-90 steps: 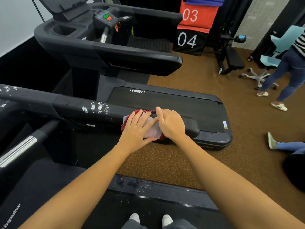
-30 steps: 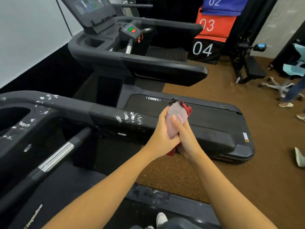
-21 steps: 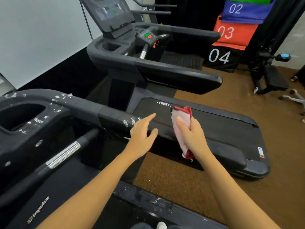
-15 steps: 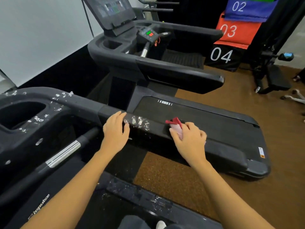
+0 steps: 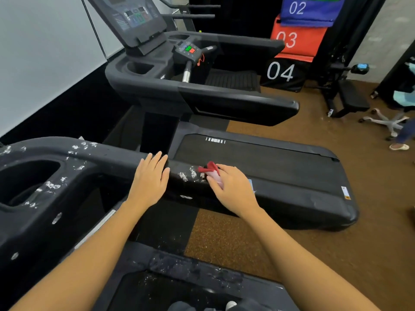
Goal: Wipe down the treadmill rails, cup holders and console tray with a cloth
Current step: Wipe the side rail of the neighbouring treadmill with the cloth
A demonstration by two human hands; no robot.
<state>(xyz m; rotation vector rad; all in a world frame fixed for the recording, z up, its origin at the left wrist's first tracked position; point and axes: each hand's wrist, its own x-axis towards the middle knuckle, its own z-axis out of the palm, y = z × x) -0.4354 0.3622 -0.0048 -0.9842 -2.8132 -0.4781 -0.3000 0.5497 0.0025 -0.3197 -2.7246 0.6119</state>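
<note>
The black right rail of my treadmill runs across the middle, flecked with white residue. My right hand grips a folded pink and red cloth and presses it on the rail just right of the white flecks. My left hand lies flat on the rail, fingers straight, left of the flecks. A deep cup holder sits in the console tray at the far left, its rim spotted with more white specks.
A second treadmill stands beyond, its deck stretching right over the brown floor. Numbered plyo boxes are stacked at the back. A bench, an office chair base and a person's foot lie far right.
My hands lifted the cloth off the rail end and refolded it. Then the left hand settled flat on the rail and the right brought the cloth down beside the white flecks.
</note>
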